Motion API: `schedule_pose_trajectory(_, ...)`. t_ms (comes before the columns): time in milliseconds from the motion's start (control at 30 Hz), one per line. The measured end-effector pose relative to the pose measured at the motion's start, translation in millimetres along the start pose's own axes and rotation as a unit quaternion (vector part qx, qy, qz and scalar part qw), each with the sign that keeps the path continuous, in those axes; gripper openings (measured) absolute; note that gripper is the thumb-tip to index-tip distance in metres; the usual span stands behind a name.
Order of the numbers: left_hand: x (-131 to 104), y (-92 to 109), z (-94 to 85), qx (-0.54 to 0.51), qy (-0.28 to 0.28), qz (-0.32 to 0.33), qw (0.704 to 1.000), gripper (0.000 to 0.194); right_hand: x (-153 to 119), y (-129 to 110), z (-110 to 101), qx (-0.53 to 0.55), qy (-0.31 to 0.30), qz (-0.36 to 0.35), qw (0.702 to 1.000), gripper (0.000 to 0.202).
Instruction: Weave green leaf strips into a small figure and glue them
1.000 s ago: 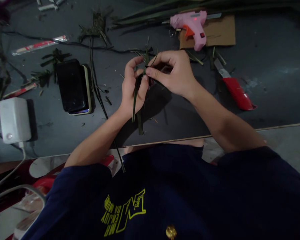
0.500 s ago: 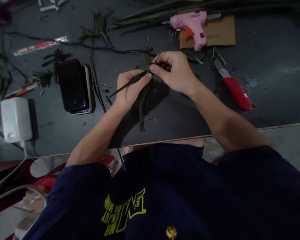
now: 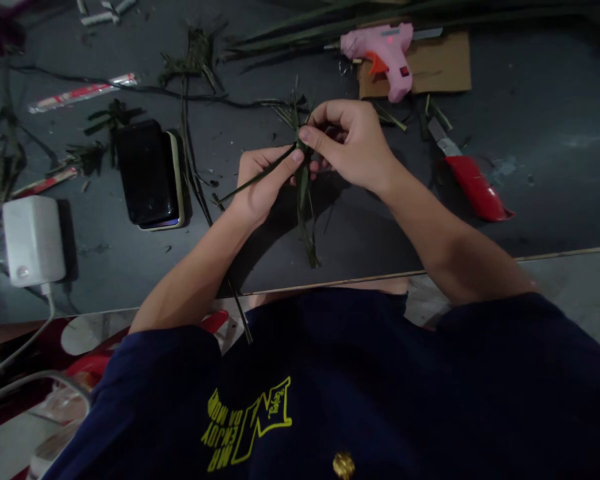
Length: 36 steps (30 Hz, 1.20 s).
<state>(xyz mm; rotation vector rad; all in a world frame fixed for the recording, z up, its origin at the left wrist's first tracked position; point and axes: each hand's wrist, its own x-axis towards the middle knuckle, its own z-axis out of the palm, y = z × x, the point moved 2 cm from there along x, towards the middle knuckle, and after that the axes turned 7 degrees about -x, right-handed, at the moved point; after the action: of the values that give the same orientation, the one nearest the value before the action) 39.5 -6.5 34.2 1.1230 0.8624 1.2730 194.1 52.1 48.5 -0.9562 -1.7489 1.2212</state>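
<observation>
Two hands pinch a bundle of green leaf strips above a grey table

The bundle of green leaf strips [image 3: 304, 190] is held between both hands, over the near half of the grey table [image 3: 545, 193]. Take the bundle as the clock's centre, with twelve o'clock at the far side.

The left hand [image 3: 263, 181], at eight o'clock, grips the bundle with its thumb pressed on the strips; one strip lies across this hand and runs on past it toward eight. The right hand [image 3: 349, 143], at three o'clock, pinches the bundle between thumb and forefinger, close to the left thumb. Loose ends spread at twelve, and longer strips hang toward six.

Between one and two o'clock a pink glue gun [image 3: 387, 47] lies partly on a piece of cardboard [image 3: 445, 63], its red light lit and its nozzle toward nine. Just past three lies a red-handled cutter [image 3: 475, 183], blade toward ten. At ten is a leaf piece [image 3: 196, 57]. Just below nine, a black phone [image 3: 145, 172] rests on another, pale-edged device [image 3: 179, 177]. Farther out, between eight and nine, sits a white power adapter [image 3: 34, 239] with a cable.
</observation>
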Motion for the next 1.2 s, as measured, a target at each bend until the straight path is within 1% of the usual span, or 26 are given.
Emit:
schedule_pose_trajectory(67, -2, 11, -0.6, -0.040, -0.043, -0.015, 0.998, 0.021, 0, -5, -5, 0.041, -0.029, -0.013, 0.999, 0.046)
schedule_pose_trajectory(100, -2, 18, -1.8, -0.050, -0.087, -0.035, 0.994, 0.025, 0, -7, -9, 0.058, -0.058, -0.018, 0.996, 0.048)
schedule_pose_trajectory(133, -2, 23, -3.3, -0.029, -0.156, -0.089, 0.983, 0.036, 0, -8, -12, 0.069, -0.094, -0.020, 0.993, 0.051)
schedule_pose_trajectory(167, -1, 27, -6.6, -0.009, -0.207, -0.138, 0.969, 0.048, 1, -9, -16, 0.071, -0.134, -0.018, 0.988, 0.053)
schedule_pose_trajectory(200, 1, 29, -11.2, 0.008, -0.234, -0.167, 0.958, 0.049, 1, -9, -19, 0.066, -0.171, -0.011, 0.983, 0.055)
schedule_pose_trajectory(233, 4, 32, -17.6, 0.015, -0.197, -0.141, 0.970, 0.041, 1, -8, -21, 0.057, -0.200, -0.005, 0.978, 0.058)
schedule_pose_trajectory(267, 9, 33, -24.4, 0.007, -0.121, -0.083, 0.989, 0.033, 2, -6, -22, 0.046, -0.215, 0.001, 0.975, 0.060)
schedule_pose_trajectory(300, 11, 31, -29.3, -0.011, -0.059, -0.057, 0.997, 0.027, 2, -4, -23, 0.036, -0.222, 0.003, 0.974, 0.061)
schedule_pose_trajectory(333, 13, 26, -31.1, -0.015, -0.025, -0.064, 0.997, 0.020, 3, -2, -22, 0.025, -0.223, 0.001, 0.975, 0.062)
schedule_pose_trajectory(400, 14, 16, -28.3, -0.006, 0.021, -0.060, 0.998, 0.023, 4, 4, -18, -0.007, -0.208, -0.006, 0.978, 0.059)
schedule_pose_trajectory(500, 11, 7, -13.1, 0.045, 0.009, -0.043, 0.998, 0.025, 5, 11, -13, -0.055, -0.166, 0.005, 0.985, 0.047)
schedule_pose_trajectory(567, 10, 4, -5.3, 0.054, 0.022, -0.040, 0.997, 0.025, 3, 13, -12, -0.063, -0.139, 0.016, 0.988, 0.041)
schedule_pose_trajectory(633, 9, 2, -1.7, 0.045, 0.047, -0.034, 0.997, 0.022, 0, 12, -14, -0.078, -0.113, 0.009, 0.990, 0.037)
schedule_pose_trajectory(700, 8, 1, -0.9, 0.037, 0.066, -0.024, 0.997, 0.019, -4, 10, -18, -0.118, -0.076, -0.007, 0.990, 0.033)
schedule_pose_trajectory(767, 8, 1, -1.2, 0.032, 0.082, -0.018, 0.996, 0.019, -6, 8, -20, -0.153, -0.044, -0.018, 0.987, 0.029)
schedule_pose_trajectory(800, 7, 0, -1.5, 0.031, 0.090, -0.017, 0.995, 0.020, -7, 8, -20, -0.158, -0.037, -0.020, 0.986, 0.028)
schedule_pose_trajectory(900, 7, -1, -3.5, 0.025, 0.100, -0.033, 0.994, 0.026, -9, 11, -16, -0.121, -0.056, -0.018, 0.991, 0.028)
schedule_pose_trajectory(1000, 7, -3, -7.1, -0.007, 0.075, -0.062, 0.995, 0.029, -10, 14, -12, -0.078, -0.079, -0.004, 0.994, 0.033)
schedule_pose_trajectory(1100, 7, -6, -10.8, -0.039, 0.060, -0.089, 0.993, 0.027, -11, 15, -12, -0.078, -0.084, 0.009, 0.993, 0.032)
schedule_pose_trajectory(1200, 8, -6, -12.6, -0.037, 0.081, -0.119, 0.989, 0.020, -12, 13, -13, -0.090, -0.092, 0.007, 0.992, 0.028)
